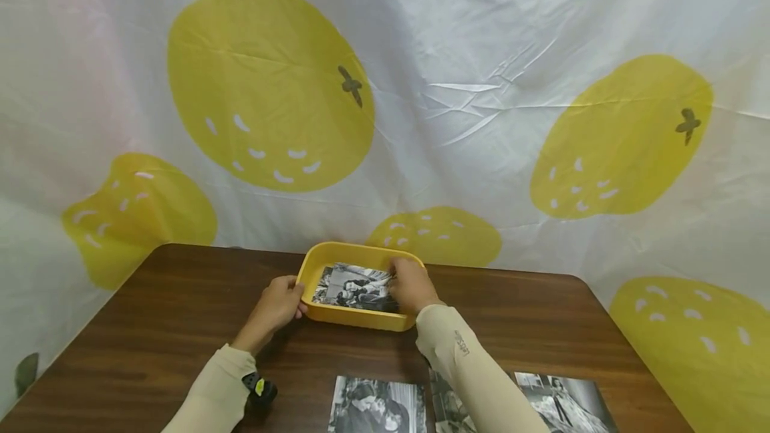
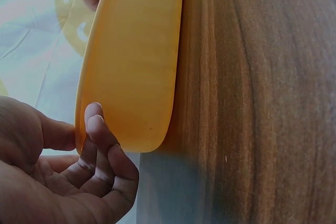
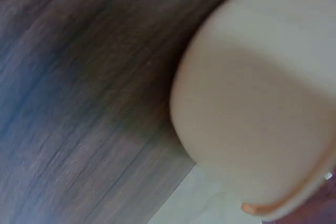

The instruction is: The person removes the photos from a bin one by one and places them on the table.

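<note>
A yellow plastic tray with rounded corners sits near the table's far edge. My left hand grips its left end; in the left wrist view the thumb and curled fingers pinch the rim. Inside lies a black-and-white photo, overlapping another at its left. My right hand reaches over the tray's right end, fingers down at that photo's right edge. Those fingertips are hidden, so I cannot tell whether they pinch it. The right wrist view shows mostly the tray's outer wall.
On the near part of the brown wooden table lie more black-and-white photos: one at the middle, one partly under my right sleeve, and one farther right. A white curtain with yellow fruit prints hangs right behind the table.
</note>
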`<state>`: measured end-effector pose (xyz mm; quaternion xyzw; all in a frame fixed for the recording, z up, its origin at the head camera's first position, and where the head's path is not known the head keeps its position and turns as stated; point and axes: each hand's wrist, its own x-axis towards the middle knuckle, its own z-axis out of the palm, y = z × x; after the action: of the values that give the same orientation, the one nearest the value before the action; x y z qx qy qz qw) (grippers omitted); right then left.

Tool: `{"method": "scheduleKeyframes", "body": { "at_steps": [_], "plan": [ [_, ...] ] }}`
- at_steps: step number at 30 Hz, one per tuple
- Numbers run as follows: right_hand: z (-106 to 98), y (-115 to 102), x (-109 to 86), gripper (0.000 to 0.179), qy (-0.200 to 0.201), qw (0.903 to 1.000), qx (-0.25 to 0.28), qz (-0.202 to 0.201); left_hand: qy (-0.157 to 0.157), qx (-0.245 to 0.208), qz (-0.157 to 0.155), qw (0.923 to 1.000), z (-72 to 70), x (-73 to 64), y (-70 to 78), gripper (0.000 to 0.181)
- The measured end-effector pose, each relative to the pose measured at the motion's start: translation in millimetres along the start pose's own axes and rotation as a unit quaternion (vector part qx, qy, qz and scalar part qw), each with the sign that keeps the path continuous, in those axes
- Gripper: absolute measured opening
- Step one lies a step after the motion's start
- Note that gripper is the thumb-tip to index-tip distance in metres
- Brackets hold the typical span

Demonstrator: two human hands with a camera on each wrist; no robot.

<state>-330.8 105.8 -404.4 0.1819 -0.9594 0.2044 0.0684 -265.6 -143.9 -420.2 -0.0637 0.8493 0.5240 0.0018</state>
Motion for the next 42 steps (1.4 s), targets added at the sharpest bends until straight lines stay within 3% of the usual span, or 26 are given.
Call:
{"method": "scheduleKeyframes", "body": {
  "at_steps": [5, 15, 20, 28, 42],
  "plan": [
    [-16, 1, -3.7, 0.016, -0.023, 0.9953, 0.092, 0.02, 0.0, -0.003, 0.001, 1.0, -0.8, 0.3, 1.2, 0.037],
    [-40, 6, -14.8, 0.014, 0.002, 0.9721, 0.229, 0.05, -0.003, -0.002, 0.008, 1.0, 0.6, -1.7, -1.1, 0.038],
    [-54, 13, -19.0, 0.014, 0.023, 0.9669, 0.246, 0.063, -0.001, -0.003, 0.012, 0.9999, 0.1, -0.8, -1.8, 0.037],
    [-80, 38, -31.5, 0.015, 0.065, 0.9508, 0.288, 0.093, -0.005, -0.004, 0.002, 1.0, 2.2, 3.3, -1.0, 0.04],
    [-96, 86, -78.5, 0.019, 0.121, 0.9317, 0.314, 0.138, -0.008, -0.008, 0.006, 0.9999, 2.7, 3.5, 0.6, 0.038]
  ]
}}
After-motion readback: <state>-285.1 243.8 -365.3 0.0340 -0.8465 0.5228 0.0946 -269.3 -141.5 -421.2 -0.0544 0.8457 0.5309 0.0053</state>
